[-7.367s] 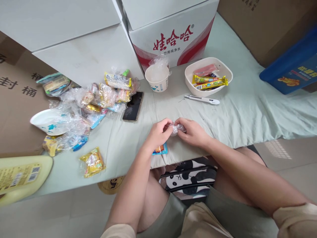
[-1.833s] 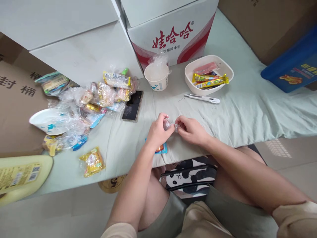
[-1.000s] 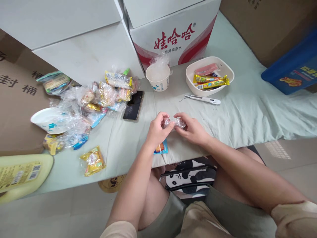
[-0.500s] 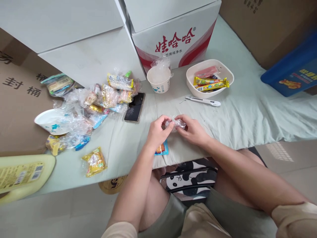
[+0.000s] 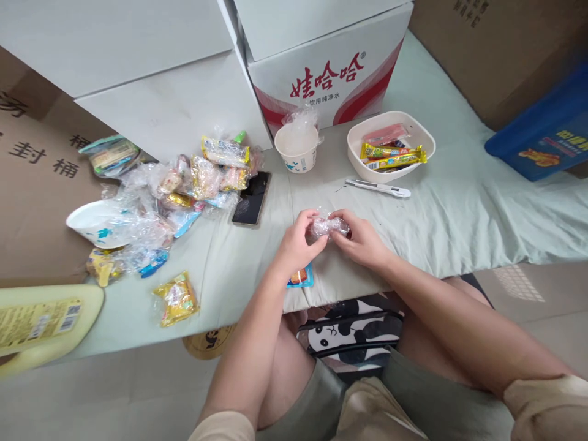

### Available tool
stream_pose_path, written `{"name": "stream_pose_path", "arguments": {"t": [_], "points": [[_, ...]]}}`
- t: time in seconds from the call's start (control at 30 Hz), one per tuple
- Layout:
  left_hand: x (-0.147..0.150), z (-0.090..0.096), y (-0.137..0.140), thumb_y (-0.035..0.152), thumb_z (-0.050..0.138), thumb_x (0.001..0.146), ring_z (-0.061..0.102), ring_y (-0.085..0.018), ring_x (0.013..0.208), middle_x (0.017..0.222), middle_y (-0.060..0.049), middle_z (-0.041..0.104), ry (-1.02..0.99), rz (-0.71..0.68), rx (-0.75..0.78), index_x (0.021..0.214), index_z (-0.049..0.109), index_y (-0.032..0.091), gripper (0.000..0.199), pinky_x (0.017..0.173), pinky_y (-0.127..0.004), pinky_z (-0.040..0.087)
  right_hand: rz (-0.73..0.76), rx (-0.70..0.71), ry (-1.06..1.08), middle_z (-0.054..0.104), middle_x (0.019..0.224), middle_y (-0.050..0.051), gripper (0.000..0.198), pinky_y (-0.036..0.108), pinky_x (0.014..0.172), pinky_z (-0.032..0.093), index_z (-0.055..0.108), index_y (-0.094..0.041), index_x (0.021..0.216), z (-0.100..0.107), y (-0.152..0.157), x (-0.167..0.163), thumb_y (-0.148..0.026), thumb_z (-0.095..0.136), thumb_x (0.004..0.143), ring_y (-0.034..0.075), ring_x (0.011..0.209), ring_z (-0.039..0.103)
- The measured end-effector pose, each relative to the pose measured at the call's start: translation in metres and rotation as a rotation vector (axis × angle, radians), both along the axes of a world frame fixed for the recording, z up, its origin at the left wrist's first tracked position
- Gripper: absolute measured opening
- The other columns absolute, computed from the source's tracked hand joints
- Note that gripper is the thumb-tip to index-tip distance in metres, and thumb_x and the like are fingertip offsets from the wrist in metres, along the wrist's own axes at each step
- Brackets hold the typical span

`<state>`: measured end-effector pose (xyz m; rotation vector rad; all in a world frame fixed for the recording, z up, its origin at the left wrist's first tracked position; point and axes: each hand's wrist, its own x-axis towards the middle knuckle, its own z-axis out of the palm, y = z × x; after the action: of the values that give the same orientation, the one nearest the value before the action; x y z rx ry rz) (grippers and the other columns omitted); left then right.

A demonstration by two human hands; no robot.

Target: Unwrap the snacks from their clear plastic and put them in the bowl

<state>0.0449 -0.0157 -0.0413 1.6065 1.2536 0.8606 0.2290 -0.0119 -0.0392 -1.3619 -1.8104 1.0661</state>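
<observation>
Between my two hands is a small bundle wrapped in clear plastic film, held above the cloth near the front edge. My left hand grips its left end with thumb and fingers. The right end is pinched by my right hand. What lies inside the crinkled film is hard to make out; it looks pale and pinkish. Partly under my left wrist lies a blue snack packet. Beyond my hands a white utility knife rests on the cloth.
A paper cup stuffed with clear film stands by the white carton. Right of it, a white basin contains yellow snack sticks. Wrapped snacks pile up at left beside a phone. A yellow packet lies near the edge.
The film-wrapped bundle has turned in my fingers and shows more of itself. My hands have shifted slightly, with both still holding it.
</observation>
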Motion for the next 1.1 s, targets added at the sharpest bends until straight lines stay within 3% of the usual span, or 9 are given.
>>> {"name": "stream_pose_path", "arguments": {"t": [0.17, 0.33, 0.43, 0.5, 0.67, 0.8, 0.93, 1.1], "points": [[0.000, -0.007, 0.003, 0.028, 0.072, 0.080, 0.068, -0.018, 0.099, 0.117, -0.010, 0.069, -0.098, 0.091, -0.050, 0.121, 0.035, 0.025, 0.055, 0.093, -0.036, 0.052, -0.027, 0.005, 0.030, 0.064, 0.077, 0.000, 0.030, 0.028, 0.061, 0.040, 0.060, -0.018, 0.109, 0.002, 0.002, 0.001, -0.034, 0.053, 0.085, 0.016, 0.063, 0.054], [-0.002, 0.000, 0.002, 0.034, 0.080, 0.071, 0.044, -0.030, 0.139, 0.148, -0.016, 0.042, 0.103, 0.226, 0.241, 0.124, 0.043, 0.025, 0.065, 0.101, -0.043, 0.050, -0.079, 0.001, 0.004, 0.057, 0.068, -0.002, 0.029, 0.028, 0.057, 0.037, 0.060, -0.020, 0.109, 0.001, 0.002, 0.001, -0.033, 0.053, 0.084, 0.015, 0.059, 0.049], [-0.003, 0.006, 0.002, 0.033, 0.078, 0.073, 0.048, -0.029, 0.132, 0.135, -0.015, 0.049, 0.212, 0.305, 0.411, 0.120, 0.050, 0.024, 0.056, 0.102, -0.045, 0.048, -0.150, -0.008, -0.046, 0.055, 0.064, -0.003, 0.028, 0.029, 0.057, 0.036, 0.060, -0.021, 0.108, -0.002, 0.002, 0.000, -0.033, 0.054, 0.084, 0.016, 0.057, 0.049], [-0.002, 0.007, 0.002, 0.030, 0.074, 0.077, 0.056, -0.027, 0.120, 0.122, -0.012, 0.057, 0.219, 0.265, 0.434, 0.115, 0.055, 0.023, 0.043, 0.099, -0.043, 0.050, -0.164, -0.012, -0.057, 0.056, 0.066, -0.002, 0.028, 0.029, 0.058, 0.037, 0.059, -0.021, 0.109, -0.003, 0.003, -0.001, -0.033, 0.053, 0.084, 0.017, 0.057, 0.050], [0.004, 0.002, 0.005, 0.023, 0.065, 0.080, 0.065, -0.019, 0.096, 0.106, -0.007, 0.069, 0.034, 0.081, 0.120, 0.108, 0.062, 0.021, 0.028, 0.086, -0.033, 0.053, -0.014, 0.019, 0.056, 0.064, 0.080, 0.001, 0.025, 0.029, 0.062, 0.042, 0.058, -0.021, 0.108, -0.001, 0.002, -0.003, -0.032, 0.052, 0.086, 0.016, 0.065, 0.053], [0.005, 0.005, 0.007, 0.025, 0.067, 0.074, 0.063, -0.014, 0.077, 0.091, -0.003, 0.068, -0.256, 0.113, -0.093, 0.099, 0.063, 0.020, 0.026, 0.070, -0.026, 0.052, 0.065, -0.023, 0.181, 0.063, 0.091, 0.003, 0.036, 0.029, 0.063, 0.044, 0.055, -0.020, 0.119, 0.000, 0.000, -0.002, -0.038, 0.055, 0.088, 0.015, 0.068, 0.054], [0.003, 0.012, 0.008, 0.024, 0.069, 0.068, 0.058, -0.011, 0.068, 0.083, 0.000, 0.064, -0.393, 0.231, -0.141, 0.094, 0.061, 0.020, 0.027, 0.060, -0.022, 0.048, 0.074, -0.097, 0.306, 0.057, 0.104, 0.005, 0.052, 0.028, 0.059, 0.045, 0.047, -0.020, 0.129, -0.002, -0.001, 0.000, -0.044, 0.060, 0.085, 0.011, 0.065, 0.051], [0.003, 0.013, 0.008, 0.023, 0.068, 0.066, 0.054, -0.010, 0.064, 0.079, 0.001, 0.061, -0.325, 0.270, -0.129, 0.091, 0.059, 0.021, 0.027, 0.057, -0.021, 0.045, 0.064, -0.086, 0.321, 0.058, 0.115, 0.009, 0.051, 0.028, 0.063, 0.049, 0.049, -0.021, 0.126, -0.003, -0.001, 0.001, -0.046, 0.064, 0.084, 0.013, 0.074, 0.057]]}}
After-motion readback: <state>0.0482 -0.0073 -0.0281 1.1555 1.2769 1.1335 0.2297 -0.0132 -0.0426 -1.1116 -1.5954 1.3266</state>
